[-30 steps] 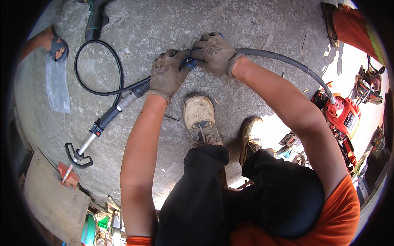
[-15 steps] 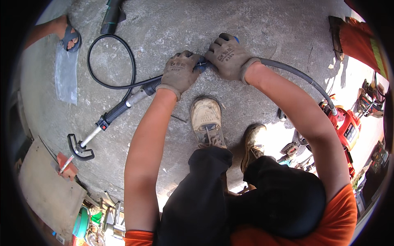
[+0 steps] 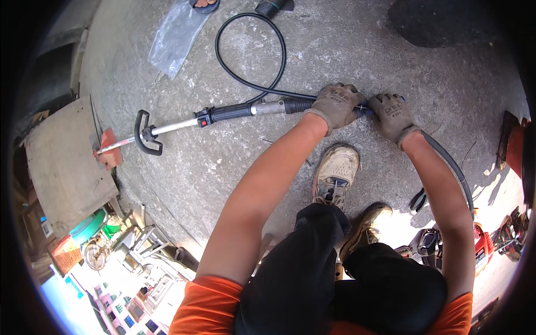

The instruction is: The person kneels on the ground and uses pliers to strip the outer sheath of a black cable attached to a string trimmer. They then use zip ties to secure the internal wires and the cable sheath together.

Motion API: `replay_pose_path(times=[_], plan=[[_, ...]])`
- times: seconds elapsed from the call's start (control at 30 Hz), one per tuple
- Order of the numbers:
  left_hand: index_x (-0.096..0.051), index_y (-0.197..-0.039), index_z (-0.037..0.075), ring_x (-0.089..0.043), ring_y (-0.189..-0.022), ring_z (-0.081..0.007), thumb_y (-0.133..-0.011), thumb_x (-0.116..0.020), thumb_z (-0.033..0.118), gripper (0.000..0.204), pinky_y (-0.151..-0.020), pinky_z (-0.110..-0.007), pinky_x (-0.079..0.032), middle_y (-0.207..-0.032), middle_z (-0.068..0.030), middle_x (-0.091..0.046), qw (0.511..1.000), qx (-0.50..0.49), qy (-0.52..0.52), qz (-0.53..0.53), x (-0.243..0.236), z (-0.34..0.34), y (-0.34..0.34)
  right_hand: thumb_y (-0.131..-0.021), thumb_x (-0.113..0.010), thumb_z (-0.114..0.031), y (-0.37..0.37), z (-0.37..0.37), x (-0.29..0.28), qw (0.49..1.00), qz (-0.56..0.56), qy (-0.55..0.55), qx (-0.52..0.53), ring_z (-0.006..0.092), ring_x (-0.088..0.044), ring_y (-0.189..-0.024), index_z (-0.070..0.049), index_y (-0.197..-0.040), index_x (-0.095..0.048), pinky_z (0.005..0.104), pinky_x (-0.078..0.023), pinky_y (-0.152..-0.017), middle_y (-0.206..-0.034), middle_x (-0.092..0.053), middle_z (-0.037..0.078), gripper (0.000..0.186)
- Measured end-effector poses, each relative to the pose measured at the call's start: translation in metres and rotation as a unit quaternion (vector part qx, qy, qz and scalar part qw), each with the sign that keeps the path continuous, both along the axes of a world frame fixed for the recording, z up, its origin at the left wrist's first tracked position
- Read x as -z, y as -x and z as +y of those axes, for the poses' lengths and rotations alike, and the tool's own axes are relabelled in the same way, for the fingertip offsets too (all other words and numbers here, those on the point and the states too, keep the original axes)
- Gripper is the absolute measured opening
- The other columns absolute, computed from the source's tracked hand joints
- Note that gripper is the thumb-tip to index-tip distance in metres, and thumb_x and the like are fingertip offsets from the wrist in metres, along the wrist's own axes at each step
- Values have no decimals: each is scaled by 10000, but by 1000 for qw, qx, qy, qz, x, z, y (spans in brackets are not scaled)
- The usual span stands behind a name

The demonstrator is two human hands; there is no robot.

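My gloved left hand (image 3: 338, 106) is wrapped round the ribbed black end of a brush cutter shaft (image 3: 178, 125). The shaft lies on the concrete with a loop handle (image 3: 148, 134) and a black grip with a red switch (image 3: 226, 112). Close beside it, my gloved right hand (image 3: 393, 117) grips the end of a thick black flexible hose (image 3: 449, 159), which curves down toward a red engine (image 3: 482, 248) partly behind my right forearm. Between the hands shows a short dark-blue and metallic joint (image 3: 364, 107); my fingers hide whether its parts are joined.
A thin black cable (image 3: 283, 50) loops above the shaft. A clear plastic bag (image 3: 177, 39) lies near another person's sandalled foot (image 3: 205, 5). My shoe (image 3: 336, 170) is just below the hands. A wooden board (image 3: 67, 159) stands at left; a dark object (image 3: 441, 22) is far right.
My view has turned, shifting the scene rightward and the shaft nearer to level. Both hands keep their grips on the shaft end and hose end.
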State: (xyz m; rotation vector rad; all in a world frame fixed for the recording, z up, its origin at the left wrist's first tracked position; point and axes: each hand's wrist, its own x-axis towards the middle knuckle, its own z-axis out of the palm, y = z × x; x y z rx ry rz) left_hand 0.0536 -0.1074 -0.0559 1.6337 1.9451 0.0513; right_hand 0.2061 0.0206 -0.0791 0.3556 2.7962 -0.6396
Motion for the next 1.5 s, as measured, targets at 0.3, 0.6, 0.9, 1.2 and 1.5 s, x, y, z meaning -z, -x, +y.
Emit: replay_pose_path(times=[0.3, 0.6, 0.9, 1.2, 1.5], plan=[[-727, -1214, 192, -655, -1132, -341, -934, -649, 290, 306, -995, -465, -502, -1183, -131, -684, 994, -105, -2, 20, 2, -53, 32, -954, -644, -303, 7, -9, 6, 997, 69, 22, -36, 310, -649, -1056, -134, -1208, -686, 453, -463, -978, -1106, -692, 92, 309], [-746, -1158, 164, -673, -1076, -341, -941, -621, 235, 261, -983, -464, -522, -1167, -145, -675, 996, -87, 8, 31, 10, -20, 19, -901, -628, -237, -1, 11, 12, 998, 44, 43, -11, 292, -672, -1048, -141, -1048, -730, 454, -499, -946, -1022, -712, 82, 203], [-685, -1263, 182, -633, -1191, -346, -908, -667, 349, 392, -1068, -484, -455, -1239, -137, -670, 997, -54, 18, -44, 12, 3, 0, -864, -657, -229, -13, 14, 9, 996, 86, 4, -22, 308, -684, -989, -144, -1036, -729, 466, -516, -919, -970, -717, 86, 205], [-718, -1196, 160, -664, -1119, -354, -904, -703, 347, 347, -993, -459, -502, -1182, -133, -698, 996, -68, 55, -33, 2, 5, 4, -901, -670, -248, -91, 75, -15, 1000, 13, -17, -3, 301, -682, -981, -135, -1050, -718, 453, -510, -897, -954, -705, 77, 193], [-688, -1230, 152, -646, -1182, -294, -940, -643, 384, 374, -1082, -447, -435, -1215, -127, -686, 994, -38, 98, -13, -13, 12, 3, -914, -642, -209, -266, 169, -61, 981, -120, -141, 49, 331, -654, -954, -114, -988, -706, 463, -488, -830, -943, -688, 100, 135]])
